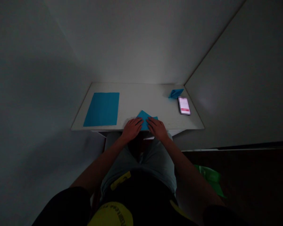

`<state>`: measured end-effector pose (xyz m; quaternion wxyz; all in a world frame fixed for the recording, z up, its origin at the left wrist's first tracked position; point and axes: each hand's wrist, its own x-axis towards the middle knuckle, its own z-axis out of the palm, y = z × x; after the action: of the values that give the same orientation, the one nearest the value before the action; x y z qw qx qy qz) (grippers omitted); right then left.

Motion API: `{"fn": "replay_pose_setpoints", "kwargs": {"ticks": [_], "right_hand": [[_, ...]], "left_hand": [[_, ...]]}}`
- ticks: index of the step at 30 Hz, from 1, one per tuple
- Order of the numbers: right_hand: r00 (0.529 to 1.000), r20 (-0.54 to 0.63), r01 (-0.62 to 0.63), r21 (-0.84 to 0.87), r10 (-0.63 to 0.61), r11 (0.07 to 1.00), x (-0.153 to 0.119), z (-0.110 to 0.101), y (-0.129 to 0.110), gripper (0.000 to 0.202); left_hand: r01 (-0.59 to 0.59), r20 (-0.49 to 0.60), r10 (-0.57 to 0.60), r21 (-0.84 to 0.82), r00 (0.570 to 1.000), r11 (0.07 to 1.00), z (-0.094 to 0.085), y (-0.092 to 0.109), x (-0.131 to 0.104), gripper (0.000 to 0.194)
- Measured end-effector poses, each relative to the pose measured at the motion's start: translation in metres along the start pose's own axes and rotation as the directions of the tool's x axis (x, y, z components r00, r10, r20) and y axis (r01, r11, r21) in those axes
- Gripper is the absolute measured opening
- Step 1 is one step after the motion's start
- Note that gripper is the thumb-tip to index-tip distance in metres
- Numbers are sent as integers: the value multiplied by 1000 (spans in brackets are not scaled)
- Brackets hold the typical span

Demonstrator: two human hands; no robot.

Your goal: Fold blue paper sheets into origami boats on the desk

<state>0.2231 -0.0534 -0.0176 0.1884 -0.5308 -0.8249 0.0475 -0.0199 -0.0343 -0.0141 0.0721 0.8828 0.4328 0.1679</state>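
Note:
A folded piece of blue paper [144, 116] lies at the table's front edge, its pointed top facing the wall. My left hand [133, 127] rests on its left side with fingers spread flat. On the paper's right side lies my right hand [156, 126], fingers also apart and pressing down on it. Parts of the paper are hidden beneath both hands. A flat sheet of blue paper [102, 109] is at the left of the table, and a folded blue paper shape [175, 93] stands at the back right.
The white table [141, 94] meets walls at its back and sides. A phone with a lit screen [184, 105] lies near the right edge, just in front of the folded shape. Something green [211, 177] is on the floor at the lower right.

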Motion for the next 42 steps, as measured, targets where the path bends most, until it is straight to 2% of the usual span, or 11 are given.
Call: {"fn": "replay_pose_setpoints", "kwargs": {"ticks": [7, 14, 17, 20, 23, 26, 30, 33, 36, 39, 42], "right_hand": [[1000, -1, 27, -13, -27, 1000, -18, -4, 9, 68], [992, 46, -115, 31, 114, 993, -25, -11, 2, 59], [989, 47, -146, 96, 142, 985, -27, -18, 3, 41], [986, 69, -165, 237, 153, 957, -17, -35, 9, 24], [984, 73, -179, 418, 163, 891, 3, -57, 18, 36], [962, 27, -248, 503, 271, 828, 27, -70, 28, 43], [934, 15, -315, 505, 357, 804, 48, -63, 43, 41], [915, 24, -369, 455, 402, 811, 51, -43, 49, 35], [899, 37, -416, 390, 437, 822, 48, -21, 49, 36], [906, -52, -382, 324, 420, 865, 43, -7, 42, 55], [933, -168, -283, 200, 317, 938, 35, -8, 36, 57]], "left_hand": [[-20, -4, 20, 26, 1000, 999, -4, -11, -24, 68], [-23, 48, 26, -58, 999, 998, -6, -20, -35, 57], [11, 50, -3, -147, 999, 989, -15, -22, -35, 46], [115, 38, -109, -258, 993, 959, -33, -23, -22, 31], [199, -11, -224, -421, 975, 885, -51, -27, 4, 29], [246, -55, -324, -536, 944, 808, -63, -35, 32, 29], [352, -1, -426, -563, 905, 748, -63, -47, 55, 27], [408, -83, -479, -410, 874, 816, -56, -46, 56, 38], [382, -182, -404, -146, 896, 913, -45, -27, 46, 49], [208, -53, -211, -50, 976, 977, -31, -2, 36, 40], [87, 32, -85, -77, 996, 993, -16, 10, 33, 43]]}}
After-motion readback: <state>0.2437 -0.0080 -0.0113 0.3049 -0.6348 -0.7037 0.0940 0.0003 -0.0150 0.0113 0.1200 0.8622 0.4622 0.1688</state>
